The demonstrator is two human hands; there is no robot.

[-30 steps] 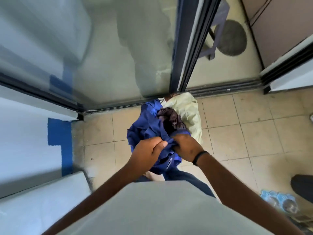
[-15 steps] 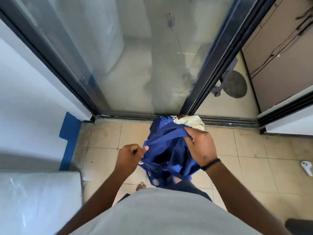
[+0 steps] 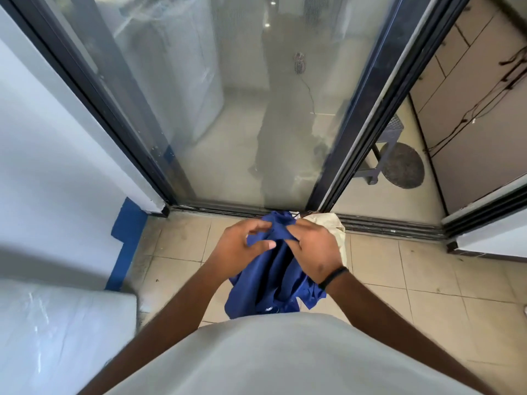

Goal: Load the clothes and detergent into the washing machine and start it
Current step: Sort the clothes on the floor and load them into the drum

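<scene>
A blue garment [image 3: 273, 277] hangs in front of my body, bunched between both hands. My right hand [image 3: 315, 250], with a black band at the wrist, grips its upper edge. My left hand [image 3: 242, 249] rests on the cloth with fingers partly spread, thumb against the fabric. A pale yellow cloth [image 3: 336, 228] shows behind my right hand, low near the door track. The white top of the washing machine [image 3: 57, 332], wrapped in clear plastic, fills the lower left corner.
A sliding glass door [image 3: 242, 109] stands straight ahead on its dark track [image 3: 385, 226]. Through the open gap at right are a dark stool [image 3: 385, 149] and a round mat [image 3: 403, 165]. A white wall with blue paint [image 3: 125, 238] is at left. Beige floor tiles [image 3: 399, 280] lie underfoot.
The view has tilted upward, showing more of the door. My hands have come closer together on the blue garment, and the left hand has loosened from a pinch to spread fingers.
</scene>
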